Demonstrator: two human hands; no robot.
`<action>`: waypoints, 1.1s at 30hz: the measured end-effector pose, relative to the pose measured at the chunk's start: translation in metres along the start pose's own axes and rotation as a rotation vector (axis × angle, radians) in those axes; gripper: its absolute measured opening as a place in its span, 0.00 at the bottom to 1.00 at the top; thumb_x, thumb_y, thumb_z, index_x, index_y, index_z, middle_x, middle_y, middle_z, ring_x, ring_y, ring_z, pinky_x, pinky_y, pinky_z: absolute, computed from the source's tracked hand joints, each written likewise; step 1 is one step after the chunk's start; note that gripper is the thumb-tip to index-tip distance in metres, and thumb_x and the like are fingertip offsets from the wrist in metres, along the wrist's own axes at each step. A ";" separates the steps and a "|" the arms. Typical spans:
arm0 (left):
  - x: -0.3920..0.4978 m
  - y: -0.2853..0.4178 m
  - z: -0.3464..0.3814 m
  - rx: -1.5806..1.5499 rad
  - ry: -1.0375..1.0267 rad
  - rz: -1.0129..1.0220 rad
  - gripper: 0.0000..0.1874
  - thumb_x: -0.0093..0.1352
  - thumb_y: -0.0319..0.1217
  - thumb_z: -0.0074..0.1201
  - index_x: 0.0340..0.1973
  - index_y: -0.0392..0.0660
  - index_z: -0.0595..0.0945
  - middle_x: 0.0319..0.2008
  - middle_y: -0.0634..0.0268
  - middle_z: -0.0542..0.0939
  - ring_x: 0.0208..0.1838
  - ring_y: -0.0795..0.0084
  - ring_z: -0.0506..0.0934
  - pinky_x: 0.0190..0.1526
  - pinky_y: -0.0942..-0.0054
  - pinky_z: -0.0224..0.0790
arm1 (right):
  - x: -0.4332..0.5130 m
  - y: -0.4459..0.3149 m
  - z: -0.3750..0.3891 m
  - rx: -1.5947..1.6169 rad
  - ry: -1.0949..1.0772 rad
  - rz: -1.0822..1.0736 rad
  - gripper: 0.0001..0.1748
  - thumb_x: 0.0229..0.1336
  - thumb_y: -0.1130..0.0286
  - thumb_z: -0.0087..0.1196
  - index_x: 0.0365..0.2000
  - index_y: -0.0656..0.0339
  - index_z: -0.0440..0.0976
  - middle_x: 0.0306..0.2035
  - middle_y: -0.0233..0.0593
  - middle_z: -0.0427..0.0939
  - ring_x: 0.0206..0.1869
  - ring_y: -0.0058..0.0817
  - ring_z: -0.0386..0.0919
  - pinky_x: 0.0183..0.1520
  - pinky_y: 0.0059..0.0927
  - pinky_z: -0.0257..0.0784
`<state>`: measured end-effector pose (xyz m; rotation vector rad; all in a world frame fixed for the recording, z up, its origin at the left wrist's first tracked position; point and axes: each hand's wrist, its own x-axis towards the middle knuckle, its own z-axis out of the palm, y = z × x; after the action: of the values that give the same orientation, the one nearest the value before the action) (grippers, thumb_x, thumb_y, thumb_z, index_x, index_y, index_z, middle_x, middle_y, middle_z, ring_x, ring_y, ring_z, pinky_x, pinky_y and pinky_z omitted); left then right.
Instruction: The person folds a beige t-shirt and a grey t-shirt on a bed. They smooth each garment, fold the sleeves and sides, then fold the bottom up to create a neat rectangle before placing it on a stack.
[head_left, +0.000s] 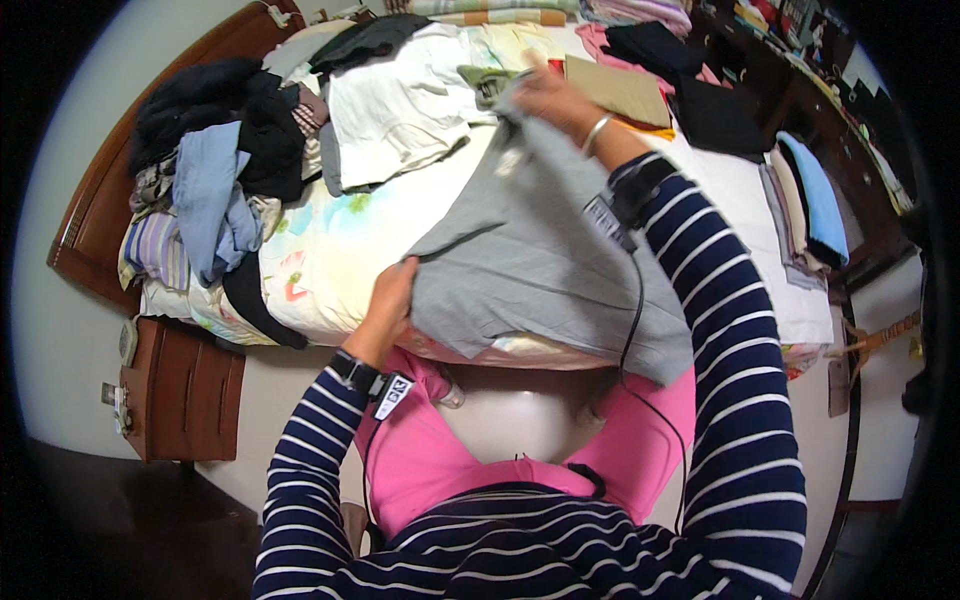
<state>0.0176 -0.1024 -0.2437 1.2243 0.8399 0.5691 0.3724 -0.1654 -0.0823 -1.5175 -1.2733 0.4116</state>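
Note:
A grey cloth garment (540, 247) is stretched between my two hands, over the near edge of the bed and above my right thigh. My left hand (394, 300) grips its left edge near the bed's front. Farther off, my right hand (551, 97) holds the far end bunched up and raised over the bed; its fingers are slightly blurred. Just behind that hand lies a green garment (487, 82). A white shirt (405, 112) lies spread to the left, beyond the grey garment. Folded khaki cloth (619, 90) rests to the right of my right hand.
Piled clothes, with a light blue garment (206, 195) on top, lie by the wooden headboard (97, 202). Folded black clothes (716, 116) and a folded stack with a blue piece (814, 199) are at the right. A wooden nightstand (187, 397) stands at the lower left.

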 end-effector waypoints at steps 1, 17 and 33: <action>0.000 -0.010 -0.020 -0.068 0.043 -0.148 0.20 0.73 0.40 0.50 0.45 0.32 0.80 0.37 0.60 0.81 0.39 0.71 0.75 0.44 0.70 0.68 | -0.020 0.004 0.036 -0.029 -0.020 -0.076 0.45 0.57 0.56 0.63 0.70 0.60 0.55 0.58 0.50 0.74 0.56 0.39 0.75 0.59 0.34 0.70; -0.243 0.176 0.097 -0.825 -1.276 0.884 0.08 0.68 0.26 0.61 0.43 0.43 0.84 0.49 0.55 0.81 0.45 0.57 0.83 0.42 0.48 0.79 | -0.379 0.046 -0.023 0.076 0.128 0.495 0.16 0.64 0.71 0.55 0.50 0.66 0.76 0.45 0.36 0.81 0.45 0.22 0.78 0.50 0.26 0.74; -0.265 0.193 0.135 -0.642 -1.616 0.797 0.08 0.68 0.27 0.61 0.42 0.52 0.86 0.52 0.71 0.77 0.50 0.74 0.78 0.50 0.66 0.75 | -0.393 0.095 -0.052 0.347 0.490 0.558 0.15 0.66 0.69 0.54 0.51 0.61 0.75 0.42 0.29 0.80 0.36 0.15 0.77 0.39 0.17 0.72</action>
<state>-0.0167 -0.3337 0.0228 0.9465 -1.1534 0.2415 0.3142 -0.5166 -0.2809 -1.5285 -0.3629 0.5415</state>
